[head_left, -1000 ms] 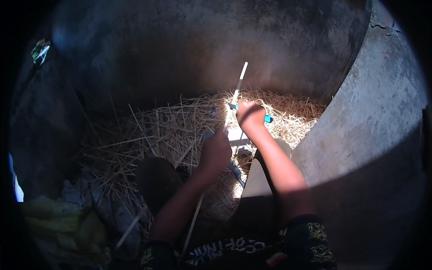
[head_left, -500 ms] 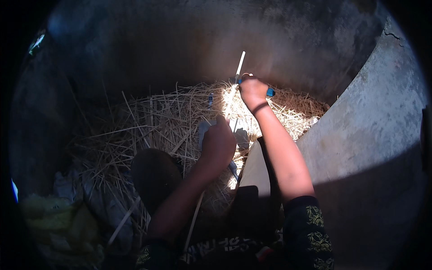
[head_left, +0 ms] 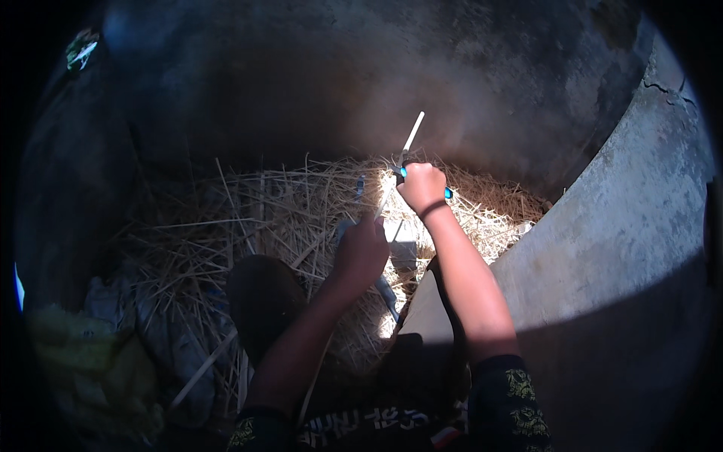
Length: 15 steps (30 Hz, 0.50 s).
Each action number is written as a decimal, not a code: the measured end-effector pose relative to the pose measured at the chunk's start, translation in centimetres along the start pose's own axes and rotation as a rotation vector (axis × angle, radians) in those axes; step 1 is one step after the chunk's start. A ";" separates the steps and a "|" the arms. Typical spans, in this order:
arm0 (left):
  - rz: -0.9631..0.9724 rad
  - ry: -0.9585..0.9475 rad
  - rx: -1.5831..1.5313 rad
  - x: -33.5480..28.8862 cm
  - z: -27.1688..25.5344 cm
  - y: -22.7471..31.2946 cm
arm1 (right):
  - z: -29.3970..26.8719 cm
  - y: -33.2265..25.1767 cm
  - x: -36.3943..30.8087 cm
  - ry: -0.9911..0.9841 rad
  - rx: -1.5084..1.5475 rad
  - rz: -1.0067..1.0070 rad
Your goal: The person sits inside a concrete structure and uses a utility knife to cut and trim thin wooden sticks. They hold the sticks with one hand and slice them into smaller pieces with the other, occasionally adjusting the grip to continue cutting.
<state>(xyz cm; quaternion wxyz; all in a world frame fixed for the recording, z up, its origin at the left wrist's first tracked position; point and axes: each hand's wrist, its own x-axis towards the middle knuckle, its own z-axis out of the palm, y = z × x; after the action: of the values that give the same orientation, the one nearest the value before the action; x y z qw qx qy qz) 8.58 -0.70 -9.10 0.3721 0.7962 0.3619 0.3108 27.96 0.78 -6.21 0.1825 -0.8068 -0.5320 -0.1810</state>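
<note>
My left hand [head_left: 361, 252] is closed around a thin pale stick [head_left: 413, 132], which slants up and away toward the dark wall. Farther out, my right hand [head_left: 422, 187] grips a tool with a blue and black handle [head_left: 449, 193]. The tool's dark front end meets the stick just left of my knuckles; its exact kind is hidden by my fingers. Sunlight falls on the right hand, while the left one is in shade. Below the left hand, a grey-blue flat strip [head_left: 388, 295] lies on the straw.
Loose straw and split strips [head_left: 290, 215] cover the ground. A curved grey wall [head_left: 602, 218] rises on the right, and a dark wall [head_left: 286, 83] stands behind. A yellowish sack [head_left: 83, 369] lies at lower left. My dark-clad knee [head_left: 263, 301] is beside my left forearm.
The whole view has shifted, bringing the scene lower in the picture. My right hand with the tool has come slightly nearer along the stick; the left keeps its hold.
</note>
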 end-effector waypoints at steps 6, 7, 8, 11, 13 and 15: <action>0.082 0.016 -0.129 0.1 1.5 0.0 | 1.2 3.2 1.0 0.174 0.000 0.088; 0.088 0.017 -0.108 0.2 1.8 0.0 | 1.3 3.3 1.2 0.186 -0.006 0.101; 0.036 -0.031 -0.198 0.6 1.7 -0.1 | 1.5 3.1 1.5 0.198 -0.012 0.116; -0.142 -0.167 -0.436 1.0 1.4 -1.0 | 1.4 2.1 1.5 0.173 0.148 0.172; -0.233 -0.218 -0.533 1.1 0.3 -0.8 | 1.1 1.0 0.8 -0.016 0.185 0.215; -0.334 -0.281 -0.770 0.9 -0.7 0.5 | 0.1 0.3 0.3 0.011 0.064 0.064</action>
<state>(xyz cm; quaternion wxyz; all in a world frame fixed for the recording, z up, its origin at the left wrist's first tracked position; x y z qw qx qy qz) 8.70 0.10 -8.15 0.7322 0.5648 0.2894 0.2472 28.39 0.91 -6.22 0.2167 -0.8163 -0.5104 -0.1623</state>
